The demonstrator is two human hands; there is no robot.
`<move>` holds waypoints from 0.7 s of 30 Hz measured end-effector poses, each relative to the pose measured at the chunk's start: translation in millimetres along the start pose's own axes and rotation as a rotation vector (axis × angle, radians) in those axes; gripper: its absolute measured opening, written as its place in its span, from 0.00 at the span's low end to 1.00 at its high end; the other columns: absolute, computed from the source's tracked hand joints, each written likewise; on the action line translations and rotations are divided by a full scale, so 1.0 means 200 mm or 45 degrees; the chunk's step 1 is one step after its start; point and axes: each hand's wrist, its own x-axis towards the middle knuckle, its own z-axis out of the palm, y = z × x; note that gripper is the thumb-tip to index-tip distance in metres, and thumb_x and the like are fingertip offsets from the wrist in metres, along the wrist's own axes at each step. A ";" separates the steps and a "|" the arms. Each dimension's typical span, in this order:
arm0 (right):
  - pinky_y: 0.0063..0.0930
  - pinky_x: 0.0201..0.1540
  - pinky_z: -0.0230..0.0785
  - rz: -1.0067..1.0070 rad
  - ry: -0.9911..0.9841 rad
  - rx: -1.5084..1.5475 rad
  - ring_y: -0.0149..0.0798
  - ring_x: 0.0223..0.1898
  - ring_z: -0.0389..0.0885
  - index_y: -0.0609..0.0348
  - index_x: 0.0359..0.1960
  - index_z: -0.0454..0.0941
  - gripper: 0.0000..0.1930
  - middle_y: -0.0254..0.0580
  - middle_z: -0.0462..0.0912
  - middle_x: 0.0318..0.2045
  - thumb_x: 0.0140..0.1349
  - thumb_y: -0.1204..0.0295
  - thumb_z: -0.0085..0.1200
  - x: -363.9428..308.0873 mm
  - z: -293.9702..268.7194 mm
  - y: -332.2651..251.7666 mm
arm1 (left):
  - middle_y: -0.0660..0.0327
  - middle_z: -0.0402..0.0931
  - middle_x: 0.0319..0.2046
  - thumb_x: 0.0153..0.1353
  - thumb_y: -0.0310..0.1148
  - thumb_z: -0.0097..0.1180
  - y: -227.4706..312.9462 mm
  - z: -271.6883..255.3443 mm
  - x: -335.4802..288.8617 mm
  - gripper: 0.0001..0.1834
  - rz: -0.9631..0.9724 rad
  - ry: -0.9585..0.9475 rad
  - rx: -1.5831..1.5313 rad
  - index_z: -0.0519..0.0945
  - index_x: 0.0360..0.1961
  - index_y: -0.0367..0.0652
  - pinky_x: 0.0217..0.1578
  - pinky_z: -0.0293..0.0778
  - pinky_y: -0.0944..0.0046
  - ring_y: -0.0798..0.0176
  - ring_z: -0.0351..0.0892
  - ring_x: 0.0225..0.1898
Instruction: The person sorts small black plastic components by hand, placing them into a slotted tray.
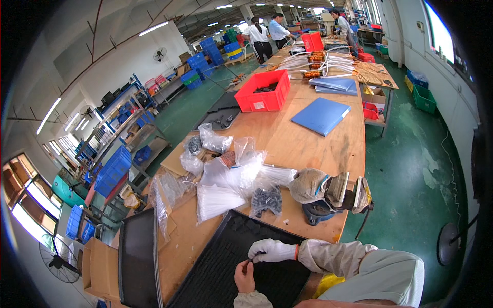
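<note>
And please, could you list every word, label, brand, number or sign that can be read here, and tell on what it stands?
None can be read clearly enough to quote.
White label on the front of the red bin: too small and blurred to read.
Black tray, bare left hand and gloved right hand: no writing that I can make out.

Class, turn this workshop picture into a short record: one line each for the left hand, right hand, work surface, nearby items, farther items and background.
Left hand: bare, fingertips on a small dark piece
Right hand: white-gloved, fingers at that same piece; grip unclear
Work surface: black tray on a wooden table
Nearby: clear bag of dark parts, bench vise
Farther: red bin, blue folder
Background: three people
</note>
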 end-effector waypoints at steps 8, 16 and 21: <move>0.28 0.40 0.73 0.087 0.029 0.079 0.37 0.36 0.80 0.59 0.38 0.78 0.09 0.40 0.79 0.33 0.56 0.73 0.61 0.00 -0.01 -0.07 | 0.58 0.78 0.35 0.62 0.38 0.58 0.07 -0.01 -0.01 0.16 0.022 0.020 0.062 0.79 0.41 0.34 0.40 0.71 0.65 0.65 0.76 0.36; 0.30 0.39 0.72 0.069 0.043 -0.032 0.39 0.35 0.80 0.59 0.35 0.78 0.08 0.41 0.79 0.32 0.55 0.73 0.62 0.00 -0.01 -0.04 | 0.59 0.78 0.36 0.63 0.35 0.57 0.11 0.01 -0.02 0.13 -0.011 0.038 0.071 0.79 0.43 0.35 0.41 0.71 0.66 0.65 0.76 0.37; 0.29 0.38 0.72 -0.093 0.213 -0.015 0.40 0.35 0.80 0.60 0.32 0.77 0.08 0.42 0.80 0.32 0.52 0.74 0.64 -0.04 -0.01 -0.04 | 0.60 0.78 0.37 0.63 0.34 0.57 0.12 0.02 -0.04 0.12 0.077 0.034 0.064 0.79 0.43 0.37 0.41 0.71 0.66 0.65 0.77 0.37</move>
